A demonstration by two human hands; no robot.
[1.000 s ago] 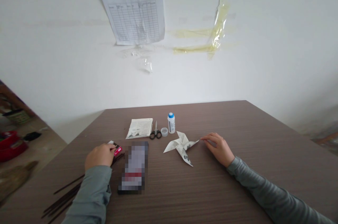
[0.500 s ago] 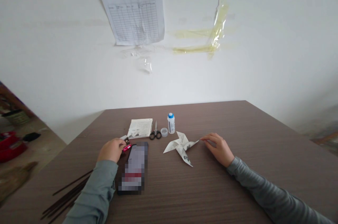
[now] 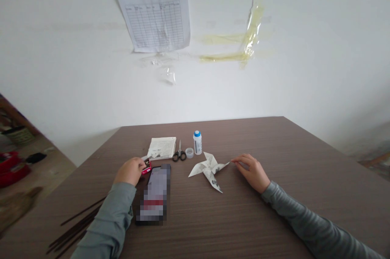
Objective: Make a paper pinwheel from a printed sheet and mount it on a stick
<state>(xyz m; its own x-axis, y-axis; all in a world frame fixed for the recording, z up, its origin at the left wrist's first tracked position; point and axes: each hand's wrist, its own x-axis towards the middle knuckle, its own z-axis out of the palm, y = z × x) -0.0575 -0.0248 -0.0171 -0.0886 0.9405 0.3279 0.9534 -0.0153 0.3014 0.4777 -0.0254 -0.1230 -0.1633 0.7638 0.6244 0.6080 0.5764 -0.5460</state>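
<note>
A white wall (image 3: pixel 274 88) fills the upper half of the view, with a printed table sheet (image 3: pixel 156 20) and strips of yellowed tape (image 3: pixel 243 43) stuck to it. Below it a brown wood-grain bench (image 3: pixel 274 218) runs toward the viewer, and two grey-sleeved arms reach in from the bottom edge. A flat dark rectangular item (image 3: pixel 154 194), its face blurred out, lies lengthwise between the arms, close to the left one. A bundle of thin dark sticks (image 3: pixel 73 230) lies slantwise by the left sleeve. A paper pinwheel (image 3: pixel 209 169) folded from newsprint lies flat at centre, one blade pointing right. The right hand (image 3: pixel 252 171) rests on the bench to the right of it, fingers loosely curled with the tips at that blade's end, holding nothing. The left hand (image 3: pixel 131 170), farther from the pinwheel, has its grip closed on a small pink and black object (image 3: pixel 146 166), too small to identify. Behind lie folded newspaper (image 3: pixel 162 147), scissors (image 3: pixel 179 153), a glue bottle (image 3: pixel 198 142) and its clear cap (image 3: pixel 189 152).
</note>
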